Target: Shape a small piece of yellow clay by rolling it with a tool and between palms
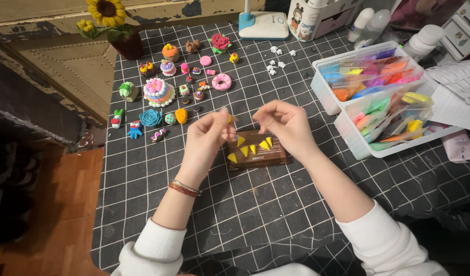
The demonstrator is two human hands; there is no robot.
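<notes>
A black grid cloth (204,204) covered the table. At frame centre, your left hand (209,135) pinched a yellow clay piece (229,118); your right hand (286,125) hovered beside it, fingers curled, above the brown board (258,156).

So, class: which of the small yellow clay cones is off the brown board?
The cone pinched in the left hand, held above the table. The other cones lie on the brown board below the hands.
</notes>
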